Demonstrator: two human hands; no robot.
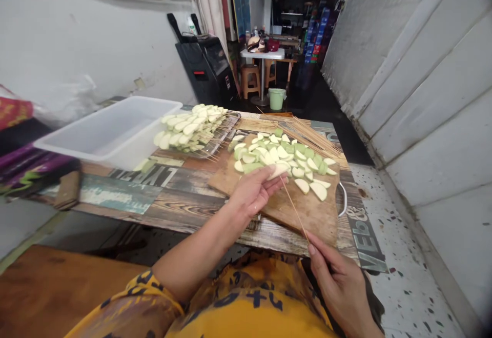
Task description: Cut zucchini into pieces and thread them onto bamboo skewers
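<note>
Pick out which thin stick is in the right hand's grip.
The slanted stick running from the right hand to the pale slice in the left hand; the other loose sticks lie bunched by the cutting board's far edge.

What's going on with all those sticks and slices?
A person's left hand holds a pale slice, and the right hand holds a stick with its tip at the slice; whether it's in is hard to tell. Loose slices lie on the board. Slices on sticks are piled on the tray, beside a tub.
</note>
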